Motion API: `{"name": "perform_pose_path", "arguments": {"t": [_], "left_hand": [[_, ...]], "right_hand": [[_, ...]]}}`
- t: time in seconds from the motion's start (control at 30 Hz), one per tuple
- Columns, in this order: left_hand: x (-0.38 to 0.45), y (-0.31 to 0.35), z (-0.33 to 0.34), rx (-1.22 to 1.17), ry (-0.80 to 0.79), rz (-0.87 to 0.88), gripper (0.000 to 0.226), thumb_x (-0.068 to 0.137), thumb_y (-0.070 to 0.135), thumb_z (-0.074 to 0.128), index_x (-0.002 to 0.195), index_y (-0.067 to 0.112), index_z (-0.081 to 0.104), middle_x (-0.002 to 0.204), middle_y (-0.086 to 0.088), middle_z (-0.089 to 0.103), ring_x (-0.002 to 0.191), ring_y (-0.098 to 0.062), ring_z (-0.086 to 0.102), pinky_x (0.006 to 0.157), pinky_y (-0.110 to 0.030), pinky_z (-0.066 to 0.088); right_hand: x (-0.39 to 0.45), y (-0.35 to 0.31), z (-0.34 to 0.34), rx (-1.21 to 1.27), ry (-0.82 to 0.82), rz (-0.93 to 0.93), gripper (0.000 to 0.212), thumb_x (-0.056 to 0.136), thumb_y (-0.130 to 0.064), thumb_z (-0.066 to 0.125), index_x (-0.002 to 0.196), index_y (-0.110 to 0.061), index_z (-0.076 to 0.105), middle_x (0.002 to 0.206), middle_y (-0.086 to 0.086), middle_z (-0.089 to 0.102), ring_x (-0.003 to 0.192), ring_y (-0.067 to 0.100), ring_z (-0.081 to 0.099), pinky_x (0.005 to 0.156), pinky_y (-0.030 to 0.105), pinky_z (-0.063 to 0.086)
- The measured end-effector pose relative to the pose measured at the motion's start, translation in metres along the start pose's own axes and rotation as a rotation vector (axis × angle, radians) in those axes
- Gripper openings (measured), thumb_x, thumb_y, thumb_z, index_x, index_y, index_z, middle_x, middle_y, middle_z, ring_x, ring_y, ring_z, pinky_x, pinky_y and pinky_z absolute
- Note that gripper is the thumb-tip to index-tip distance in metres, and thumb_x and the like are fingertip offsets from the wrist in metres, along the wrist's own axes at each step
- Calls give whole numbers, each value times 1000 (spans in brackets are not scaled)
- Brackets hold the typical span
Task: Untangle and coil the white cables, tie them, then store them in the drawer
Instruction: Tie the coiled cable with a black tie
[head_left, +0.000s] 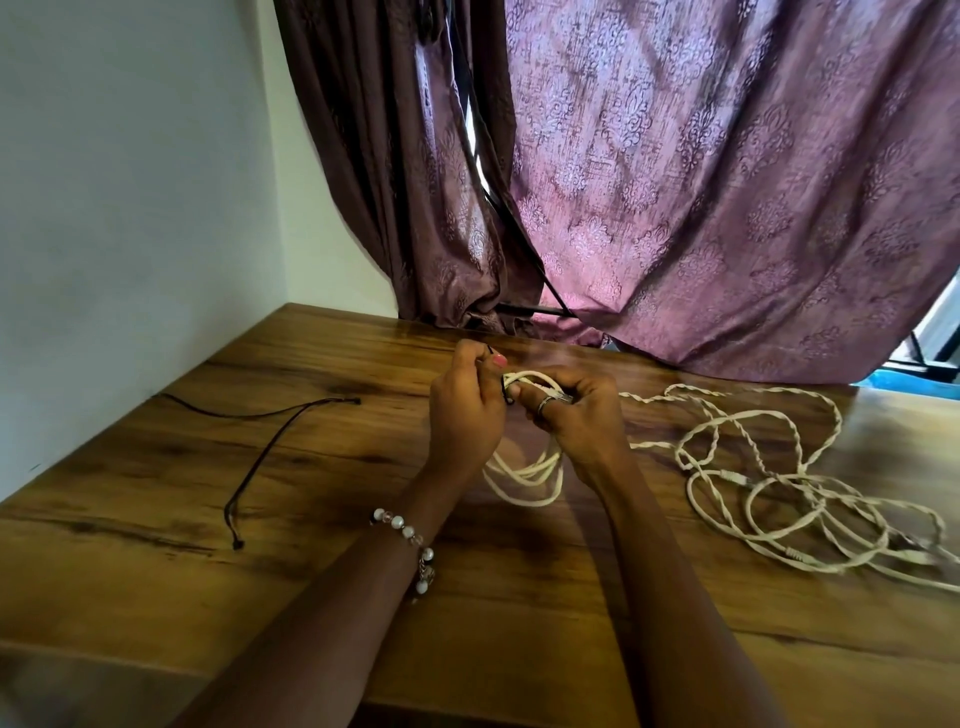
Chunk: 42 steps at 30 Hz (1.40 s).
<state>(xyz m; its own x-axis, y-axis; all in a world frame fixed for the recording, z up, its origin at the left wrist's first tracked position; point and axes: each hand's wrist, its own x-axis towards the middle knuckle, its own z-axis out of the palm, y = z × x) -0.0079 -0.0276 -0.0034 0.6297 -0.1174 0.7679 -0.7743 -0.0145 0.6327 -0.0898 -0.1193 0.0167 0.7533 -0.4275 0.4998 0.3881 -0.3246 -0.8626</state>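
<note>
- Coiled white cable (524, 470): my right hand (576, 415) grips its top so the loops hang together above the table (311, 519); my left hand (465, 410) pinches a thin dark tie (506, 396) at the bundle, apparently to bind it.
- Tangled white cables (779, 483): heaped to my right, awaiting work; far end cut off by the frame.
- Spare dark ties (260, 457): left, well apart.
- Drawer: not visible; knot hidden by fingers.

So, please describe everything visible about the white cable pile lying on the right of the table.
The tangled white cable pile lies loose on the wooden table, right of both hands, and neither hand touches it. Its cords look thin, partly twisted in pairs, forming many overlapping loops. Small inline connectors show, and one strand runs left toward the right hand.
</note>
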Motion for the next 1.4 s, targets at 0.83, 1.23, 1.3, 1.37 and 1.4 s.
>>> {"name": "perform_pose_path", "arguments": {"t": [0.83, 1.23, 1.3, 1.37, 1.4], "left_hand": [[10, -7, -8, -280, -465, -134, 12, 92, 29, 52, 86, 21, 46, 67, 3, 54, 56, -3, 49, 54, -24, 40], [17, -12, -14, -304, -346, -127, 11, 97, 15, 51, 87, 17, 47, 61, 11, 52, 53, 2, 50, 54, -19, 41], [17, -12, -14, -290, -342, -96, 8, 97, 13, 50, 90, 11, 47, 64, 10, 52, 56, 2, 51, 56, -21, 43], [16, -10, -15, -296, -363, -89, 7, 98, 10, 49, 91, 8, 47, 65, 9, 52, 57, 3, 52, 57, -18, 43], [16, -9, -15, -314, -379, -103, 7, 98, 9, 48, 92, 6, 47, 65, 9, 52, 57, 4, 52, 57, -16, 43]], "right_hand": [[4, 4, -18, 26, -106, 139, 42, 77, 22, 59, 114, 4, 61, 87, 8, 69, 72, 8, 64, 59, 17, 50], [0, -1, 14, 335, 144, 287, 22, 82, 16, 56, 91, -2, 64, 67, 3, 70, 51, 8, 61, 45, 21, 49], [0, 1, 17, 323, 147, 333, 22, 83, 18, 52, 87, 0, 64, 61, 3, 68, 45, 7, 58, 42, 20, 47], [0, 3, 17, 288, 165, 341, 21, 84, 17, 53, 82, 0, 66, 55, 0, 66, 40, 6, 53, 39, 19, 43], [0, 3, 18, 265, 178, 336, 20, 84, 16, 54, 81, 0, 66, 52, -1, 64, 38, 5, 50, 38, 18, 41]]}}
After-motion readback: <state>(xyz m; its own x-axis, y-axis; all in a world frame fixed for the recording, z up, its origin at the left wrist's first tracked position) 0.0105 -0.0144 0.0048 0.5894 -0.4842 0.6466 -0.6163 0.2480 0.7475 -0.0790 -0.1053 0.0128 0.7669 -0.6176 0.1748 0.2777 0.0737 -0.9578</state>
